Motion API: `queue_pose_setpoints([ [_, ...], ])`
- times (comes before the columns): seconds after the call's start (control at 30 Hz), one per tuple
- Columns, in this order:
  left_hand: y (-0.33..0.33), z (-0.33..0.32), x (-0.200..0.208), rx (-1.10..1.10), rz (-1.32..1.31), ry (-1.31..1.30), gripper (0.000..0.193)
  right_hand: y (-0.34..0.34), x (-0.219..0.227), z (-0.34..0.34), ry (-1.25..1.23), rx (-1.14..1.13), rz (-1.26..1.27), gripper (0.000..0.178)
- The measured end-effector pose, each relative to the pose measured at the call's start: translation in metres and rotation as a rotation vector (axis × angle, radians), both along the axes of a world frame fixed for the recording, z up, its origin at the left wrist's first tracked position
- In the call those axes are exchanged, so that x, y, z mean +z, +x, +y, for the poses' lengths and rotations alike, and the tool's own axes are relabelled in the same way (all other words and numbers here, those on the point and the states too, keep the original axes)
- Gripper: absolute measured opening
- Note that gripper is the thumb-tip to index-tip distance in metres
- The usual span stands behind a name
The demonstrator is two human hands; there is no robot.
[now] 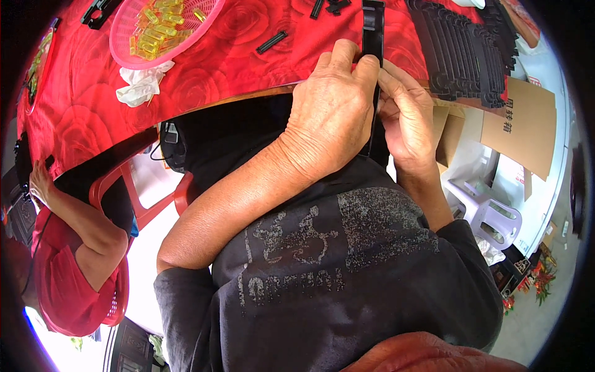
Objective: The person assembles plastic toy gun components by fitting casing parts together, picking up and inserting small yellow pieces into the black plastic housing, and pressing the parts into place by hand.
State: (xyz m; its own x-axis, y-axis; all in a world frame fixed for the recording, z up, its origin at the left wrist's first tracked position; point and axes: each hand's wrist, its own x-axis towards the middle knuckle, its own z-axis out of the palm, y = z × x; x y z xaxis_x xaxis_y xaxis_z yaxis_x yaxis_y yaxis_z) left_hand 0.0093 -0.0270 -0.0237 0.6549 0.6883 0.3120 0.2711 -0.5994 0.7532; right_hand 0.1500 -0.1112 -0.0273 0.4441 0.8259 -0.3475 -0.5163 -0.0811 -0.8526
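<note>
A long, narrow black plastic strip (373, 34) stands out over the table edge, running from the tabletop toward my body. My left hand (334, 108) lies across its left side with the fingers closed on it. From the right, my right hand (406, 118) pinches the same strip, its fingertips close to those of the left. Part of the strip is hidden behind the hands. Beyond it on the table lie a small black bar (272, 42) and a few other small black pieces (338, 6).
Many similar black strips (455, 53) lie in a row at the right. A pink basket (113, 43) holds yellow translucent pieces, with crumpled white tissue (141, 84) beside it. A person in red (80, 266) sits at left. Cardboard (520, 124) and a pale plastic stool (496, 217) stand right.
</note>
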Motion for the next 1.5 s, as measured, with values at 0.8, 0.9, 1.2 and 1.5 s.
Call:
queue_pose_setpoints([
  [0.8, 0.002, 0.002, 0.001, 0.006, -0.149, -0.115, 0.054, 0.005, 0.004, 0.003, -0.064, -0.064, -0.055, 0.027],
  [0.9, 0.006, -0.003, -0.004, 0.108, -0.107, -0.376, 0.061, 0.003, 0.008, 0.005, -0.056, -0.059, -0.045, 0.027],
  [1.2, 0.011, -0.010, -0.010, 0.070, -0.067, -0.536, 0.018, -0.011, 0.003, 0.002, 0.085, -0.064, -0.099, 0.027],
  [1.5, 0.009, -0.009, -0.010, 0.055, -0.106, -0.500, 0.016, -0.013, 0.006, 0.007, 0.076, -0.072, -0.198, 0.026],
])
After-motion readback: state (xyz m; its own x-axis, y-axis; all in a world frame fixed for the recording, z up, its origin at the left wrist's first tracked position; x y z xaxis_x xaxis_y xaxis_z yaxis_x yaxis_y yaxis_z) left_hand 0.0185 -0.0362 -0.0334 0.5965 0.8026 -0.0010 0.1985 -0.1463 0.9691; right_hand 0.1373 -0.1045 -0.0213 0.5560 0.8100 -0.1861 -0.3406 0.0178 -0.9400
